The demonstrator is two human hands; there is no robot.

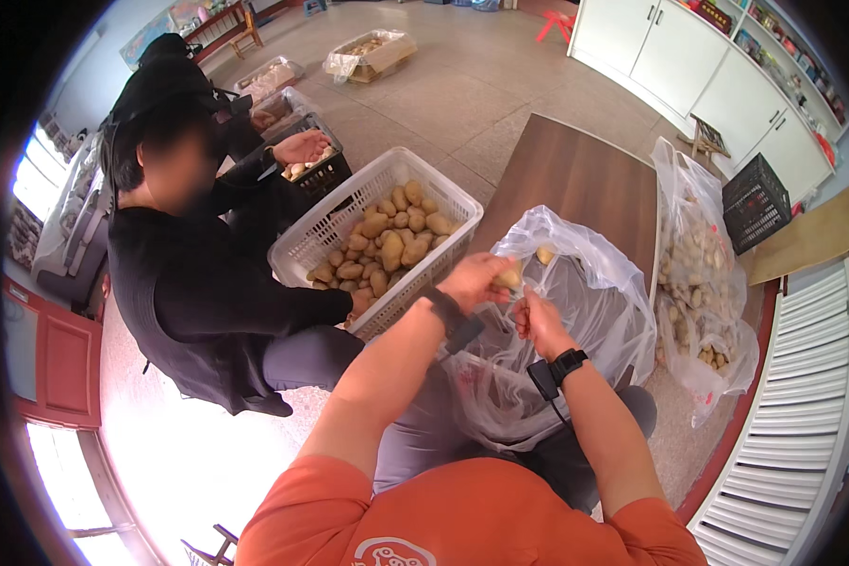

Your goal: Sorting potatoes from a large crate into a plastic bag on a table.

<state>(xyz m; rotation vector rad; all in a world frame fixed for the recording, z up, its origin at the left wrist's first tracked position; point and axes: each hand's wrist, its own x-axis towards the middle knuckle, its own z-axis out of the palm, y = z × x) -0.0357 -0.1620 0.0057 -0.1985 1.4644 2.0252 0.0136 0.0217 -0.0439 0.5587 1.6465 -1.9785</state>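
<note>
My left hand (475, 281) holds a potato (508, 276) above the near left rim of a clear plastic bag (601, 311). Close beside it, my right hand (535, 320) has its fingers drawn together near the potato's lower end; whether something small is between them cannot be told. The bag is spread open in front of me, its container mostly hidden under the film. Another potato (545, 254) lies at the bag's far side. To the left, a white perforated plastic crate (470, 212) holds many potatoes (393, 249).
A person in black (205, 290) sits at left, one hand in the white crate. Beyond the bag is a brown wooden tabletop (573, 170). Full potato bags (700, 283) and a black crate (755, 201) stand at right, near a white radiator (785, 424). Lined boxes (371, 71) sit farther off.
</note>
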